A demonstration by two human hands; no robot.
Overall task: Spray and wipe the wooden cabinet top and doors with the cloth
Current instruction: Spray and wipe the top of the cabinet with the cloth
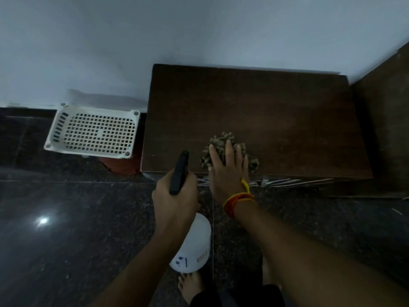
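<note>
Now, from the head camera, we take the wooden cabinet top (254,111) as our landmark: a dark brown slab set against the pale wall (155,36).

Our right hand (228,171) lies flat near the cabinet's front edge, fingers spread wide and pressed onto the cloth (223,141), a bunched, speckled olive rag that rests on the wood under and just beyond the fingertips. We grip nothing; the palm simply pins the rag down. Orange and yellow threads (238,201) circle that wrist.

Our left hand (174,198) hovers just in front of the cabinet's front left corner, curled closed around the black trigger head of the spray bottle (192,244), whose white body hangs below the fist. The nozzle points toward the cabinet top.

Left of the cabinet, a white perforated basket (93,131) sits on the dark polished floor (66,218). Below the bottle, 1 bare foot (190,286) shows on that floor.
</note>
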